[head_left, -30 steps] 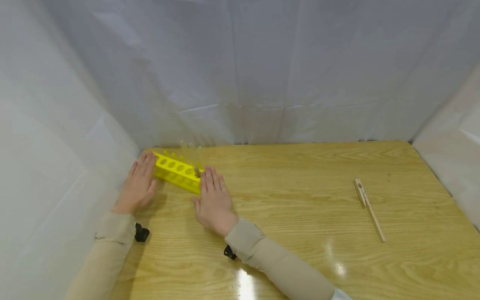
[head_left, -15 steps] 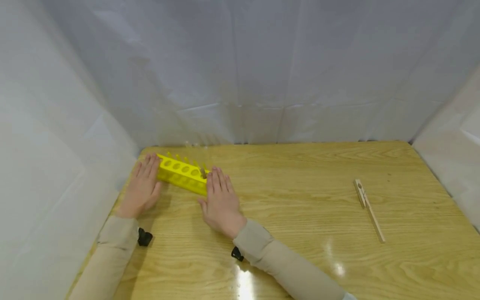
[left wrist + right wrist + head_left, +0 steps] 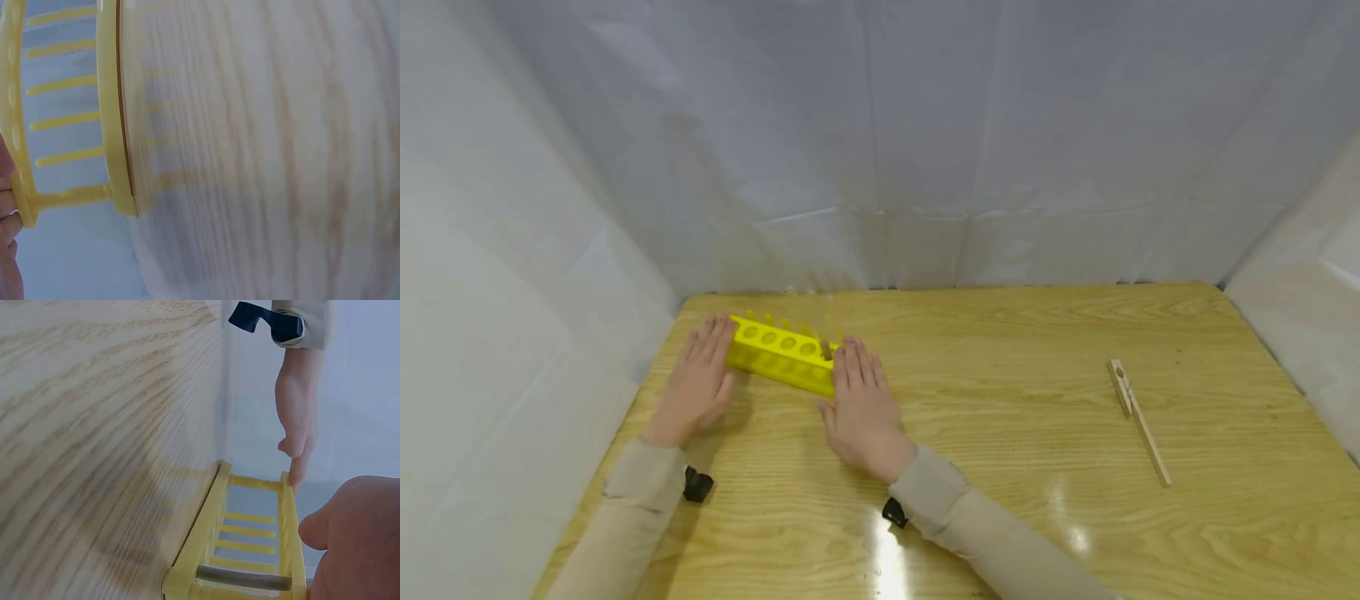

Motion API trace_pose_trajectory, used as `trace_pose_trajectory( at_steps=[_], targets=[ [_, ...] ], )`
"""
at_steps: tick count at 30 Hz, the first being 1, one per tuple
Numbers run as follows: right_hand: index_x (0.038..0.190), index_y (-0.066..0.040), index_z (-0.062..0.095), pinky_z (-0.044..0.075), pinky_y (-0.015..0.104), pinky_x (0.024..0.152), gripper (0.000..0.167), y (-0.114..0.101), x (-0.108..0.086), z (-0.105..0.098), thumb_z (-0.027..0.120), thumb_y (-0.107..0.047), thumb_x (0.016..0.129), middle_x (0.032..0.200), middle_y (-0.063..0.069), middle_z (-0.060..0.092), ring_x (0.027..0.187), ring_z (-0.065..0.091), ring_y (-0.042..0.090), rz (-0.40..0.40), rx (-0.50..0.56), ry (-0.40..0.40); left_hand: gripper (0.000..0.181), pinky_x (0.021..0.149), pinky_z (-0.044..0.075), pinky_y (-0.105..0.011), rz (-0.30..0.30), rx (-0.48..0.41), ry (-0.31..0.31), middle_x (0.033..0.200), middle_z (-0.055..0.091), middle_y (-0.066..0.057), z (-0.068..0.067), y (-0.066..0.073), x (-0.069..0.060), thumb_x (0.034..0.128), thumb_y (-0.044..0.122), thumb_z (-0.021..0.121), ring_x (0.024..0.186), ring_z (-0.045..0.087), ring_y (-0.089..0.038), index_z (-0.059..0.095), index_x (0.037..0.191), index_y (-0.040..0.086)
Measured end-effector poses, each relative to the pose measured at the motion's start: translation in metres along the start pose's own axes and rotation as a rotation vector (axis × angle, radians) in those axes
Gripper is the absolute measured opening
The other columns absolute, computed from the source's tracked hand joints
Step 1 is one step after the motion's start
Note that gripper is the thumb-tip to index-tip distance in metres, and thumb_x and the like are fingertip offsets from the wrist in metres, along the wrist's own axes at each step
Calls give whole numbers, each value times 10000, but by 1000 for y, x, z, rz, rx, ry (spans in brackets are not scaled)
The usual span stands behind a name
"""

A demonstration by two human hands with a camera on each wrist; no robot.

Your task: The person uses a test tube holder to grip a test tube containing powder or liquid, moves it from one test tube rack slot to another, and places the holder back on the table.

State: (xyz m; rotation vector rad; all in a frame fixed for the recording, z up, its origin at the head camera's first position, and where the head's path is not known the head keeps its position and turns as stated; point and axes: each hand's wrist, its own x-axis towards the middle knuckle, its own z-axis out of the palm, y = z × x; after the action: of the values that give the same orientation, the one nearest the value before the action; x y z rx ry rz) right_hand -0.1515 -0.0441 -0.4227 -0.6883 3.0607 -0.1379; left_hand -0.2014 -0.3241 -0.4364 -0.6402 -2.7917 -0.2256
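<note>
A yellow test tube rack (image 3: 782, 354) stands slantwise on the left part of the table, with a row of round holes on top and pegs along its far side. Straight fingers of my left hand (image 3: 696, 387) rest on its left end. At the right end lies my right hand (image 3: 865, 412), fingers straight and together, covering that corner. A grey tube (image 3: 244, 578) stands in the rack near the right hand, seen in the right wrist view. Faint clear glass shows above the pegs in the head view. The left wrist view shows the rack's side (image 3: 112, 112) and pegs.
A wooden test tube clamp (image 3: 1138, 421) lies on the right side of the wooden table (image 3: 1000, 467). White sheeting (image 3: 925, 150) hangs behind the table and on both sides.
Both hands and the rack have slid to the right and slightly toward me, away from the left back corner. The wooden clamp has stayed in place.
</note>
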Motion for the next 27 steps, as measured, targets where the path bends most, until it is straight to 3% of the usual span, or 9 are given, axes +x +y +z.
trace_pose_trajectory(
  at_steps=[27],
  targets=[
    [1553,57,54,-12,437,1212,711,42,-28,1,286,-400,1060,1624,225,-69,1501,-91,321,35,88,42,659,1211,100,-504,108,-13,70,1569,230,-294,6,45,-1,906,134,380,1470,185,-420,250,1504,-109]
  ],
)
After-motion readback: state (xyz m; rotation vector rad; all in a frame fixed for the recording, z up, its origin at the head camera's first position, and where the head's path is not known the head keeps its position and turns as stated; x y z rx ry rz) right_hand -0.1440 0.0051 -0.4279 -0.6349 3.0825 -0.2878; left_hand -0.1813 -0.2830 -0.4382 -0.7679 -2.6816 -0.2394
